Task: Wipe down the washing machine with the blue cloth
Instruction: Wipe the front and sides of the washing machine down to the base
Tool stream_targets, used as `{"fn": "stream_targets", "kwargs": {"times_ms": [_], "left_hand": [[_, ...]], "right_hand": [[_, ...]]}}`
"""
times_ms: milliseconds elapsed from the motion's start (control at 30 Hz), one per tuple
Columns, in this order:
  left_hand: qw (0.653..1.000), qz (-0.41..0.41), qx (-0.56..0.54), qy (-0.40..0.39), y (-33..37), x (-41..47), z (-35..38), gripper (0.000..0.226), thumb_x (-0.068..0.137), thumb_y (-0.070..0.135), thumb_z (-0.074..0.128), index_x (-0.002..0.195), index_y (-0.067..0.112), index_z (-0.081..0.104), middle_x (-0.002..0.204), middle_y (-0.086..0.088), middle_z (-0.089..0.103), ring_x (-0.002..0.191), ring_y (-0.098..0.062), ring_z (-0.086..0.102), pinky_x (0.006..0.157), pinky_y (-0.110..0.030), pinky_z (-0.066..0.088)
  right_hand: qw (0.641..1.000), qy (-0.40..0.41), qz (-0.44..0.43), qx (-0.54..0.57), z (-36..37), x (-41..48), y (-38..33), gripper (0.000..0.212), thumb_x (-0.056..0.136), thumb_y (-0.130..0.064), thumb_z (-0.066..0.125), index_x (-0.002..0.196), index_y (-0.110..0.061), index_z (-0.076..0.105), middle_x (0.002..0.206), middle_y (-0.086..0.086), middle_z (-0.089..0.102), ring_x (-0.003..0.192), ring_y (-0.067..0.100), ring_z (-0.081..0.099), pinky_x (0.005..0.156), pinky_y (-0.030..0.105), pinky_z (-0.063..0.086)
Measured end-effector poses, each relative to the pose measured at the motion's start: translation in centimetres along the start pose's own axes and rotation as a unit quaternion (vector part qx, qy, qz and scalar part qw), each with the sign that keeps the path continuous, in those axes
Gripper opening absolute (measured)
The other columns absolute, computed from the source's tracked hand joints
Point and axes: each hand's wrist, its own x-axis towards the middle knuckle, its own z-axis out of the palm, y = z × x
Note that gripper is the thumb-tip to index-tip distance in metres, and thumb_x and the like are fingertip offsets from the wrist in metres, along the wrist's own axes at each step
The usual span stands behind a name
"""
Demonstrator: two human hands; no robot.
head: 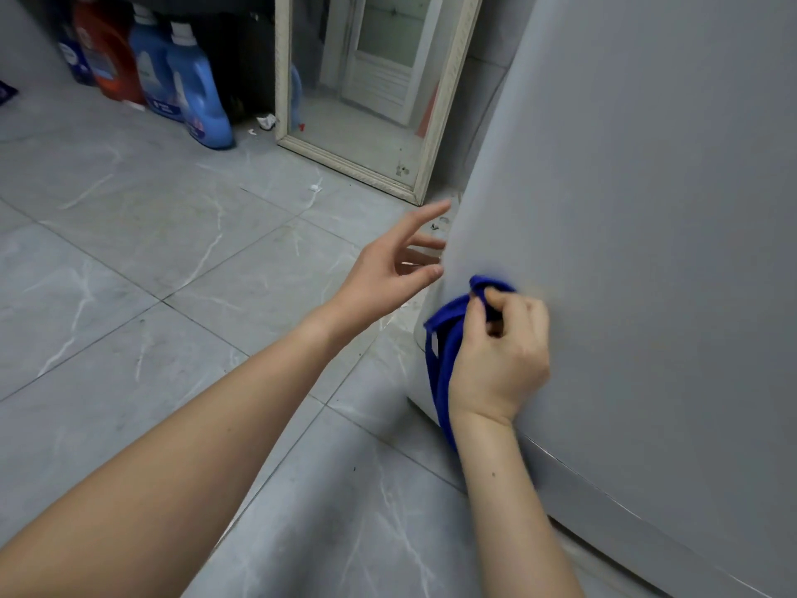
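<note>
While I look down through the head camera, my right hand (500,356) pinches the bunched blue cloth (446,338) between curled fingers and thumb, low against the smooth grey side panel of the washing machine (647,209), near its front corner. My left hand (388,269) is open with its fingers spread, its tips at the panel's edge; I cannot tell if they touch it.

Bunched this tightly, the cloth meets the panel with only a small patch, so I could leave streaks or miss strips. Its loose tail hangs toward the grey marbled floor tiles (172,295), where I see specks of debris; dragging it there could carry grit back onto the panel. The cream-framed mirror (444,101) leans just beyond the corner, and a wide sweep of my left hand could knock it.
</note>
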Motion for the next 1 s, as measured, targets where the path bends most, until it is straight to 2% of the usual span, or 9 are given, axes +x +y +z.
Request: {"fn": "stream_targets", "kwargs": {"times_ms": [100, 233, 333, 433, 567, 633, 800, 900, 1000], "left_hand": [[0.999, -0.024, -0.023, 0.004, -0.3, -0.1, 0.2, 0.055, 0.092, 0.002, 0.065, 0.138, 0.031, 0.056, 0.119, -0.004, 0.067, 0.103, -0.019, 0.070, 0.096, -0.038, 0.056], [0.999, -0.034, -0.043, 0.004, 0.3, 0.2, 0.0, 0.049, 0.095, -0.006, 0.052, 0.134, 0.024, 0.061, 0.113, -0.003, 0.070, 0.103, -0.016, 0.069, 0.088, -0.023, 0.053], [0.997, -0.053, -0.052, -0.007, 0.8, 0.2, 0.0, 0.055, 0.095, -0.011, 0.039, 0.131, 0.025, 0.059, 0.108, 0.002, 0.070, 0.097, -0.005, 0.067, 0.086, -0.019, 0.051], [0.995, -0.067, -0.066, -0.018, 0.6, 0.2, -0.1, 0.057, 0.093, -0.010, 0.036, 0.136, 0.020, 0.059, 0.119, -0.006, 0.069, 0.107, -0.018, 0.068, 0.092, -0.026, 0.050], [0.995, -0.055, -0.085, -0.022, 0.6, 0.3, -0.2, 0.049, 0.096, -0.007, 0.045, 0.136, 0.017, 0.059, 0.122, -0.012, 0.068, 0.110, -0.026, 0.066, 0.090, -0.028, 0.052], [0.995, -0.045, -0.082, -0.021, 0.6, 0.3, -0.3, 0.044, 0.096, -0.002, 0.056, 0.135, 0.017, 0.059, 0.123, -0.011, 0.067, 0.110, -0.023, 0.067, 0.090, -0.025, 0.053], [0.997, -0.041, -0.070, 0.016, 0.6, 0.8, -0.1, 0.039, 0.090, 0.015, 0.072, 0.128, 0.015, 0.066, 0.120, -0.007, 0.070, 0.111, -0.016, 0.067, 0.101, -0.039, 0.053], [0.996, -0.037, -0.078, 0.034, 1.1, 1.2, 0.1, 0.035, 0.086, 0.014, 0.076, 0.120, 0.010, 0.068, 0.116, -0.006, 0.071, 0.105, -0.014, 0.069, 0.095, -0.033, 0.056], [0.995, -0.028, -0.083, 0.045, 1.4, 1.2, 0.7, 0.029, 0.085, 0.010, 0.077, 0.113, 0.008, 0.067, 0.109, -0.006, 0.072, 0.099, -0.012, 0.071, 0.085, -0.022, 0.056]], "right_hand": [[0.997, -0.018, 0.076, 0.010, 0.8, -1.8, 0.8, 0.013, 0.073, 0.001, 0.076, 0.074, -0.009, 0.068, 0.075, 0.003, 0.060, 0.058, 0.008, 0.045, 0.057, 0.012, 0.030], [0.996, 0.029, 0.069, 0.058, 2.0, 0.3, -1.8, 0.008, 0.074, -0.001, 0.072, 0.073, -0.008, 0.067, 0.075, 0.005, 0.059, 0.062, 0.008, 0.043, 0.061, 0.000, 0.032], [0.998, 0.032, 0.036, 0.041, 1.9, 0.6, -2.0, 0.007, 0.076, -0.004, 0.072, 0.077, -0.010, 0.069, 0.077, 0.003, 0.060, 0.064, 0.013, 0.047, 0.058, 0.008, 0.031], [0.999, -0.008, 0.046, -0.002, 1.3, -2.1, 0.5, 0.012, 0.073, 0.000, 0.074, 0.077, -0.011, 0.070, 0.077, 0.003, 0.061, 0.067, 0.015, 0.049, 0.057, 0.015, 0.030], [0.997, -0.018, 0.071, 0.004, 1.9, -2.0, 0.4, 0.013, 0.071, 0.001, 0.076, 0.074, -0.010, 0.069, 0.073, 0.003, 0.060, 0.057, 0.011, 0.049, 0.056, 0.014, 0.031], [0.998, 0.013, 0.057, 0.032, 2.1, -0.4, -1.1, 0.010, 0.073, -0.001, 0.074, 0.074, -0.010, 0.069, 0.073, 0.002, 0.060, 0.060, 0.011, 0.048, 0.058, 0.006, 0.033], [0.996, 0.033, 0.073, 0.037, 0.0, -0.9, -0.3, 0.009, 0.074, -0.003, 0.075, 0.078, -0.010, 0.070, 0.077, 0.002, 0.062, 0.064, 0.007, 0.048, 0.063, 0.001, 0.034], [0.989, 0.019, 0.147, 0.025, -1.8, -3.4, 2.4, 0.012, 0.075, 0.000, 0.078, 0.076, -0.008, 0.069, 0.075, -0.001, 0.058, 0.057, 0.010, 0.047, 0.062, 0.000, 0.035], [0.985, 0.010, 0.171, 0.033, -1.6, -3.3, 2.1, 0.014, 0.075, -0.002, 0.077, 0.072, -0.011, 0.067, 0.075, -0.003, 0.058, 0.058, 0.002, 0.052, 0.061, 0.001, 0.036]]}}
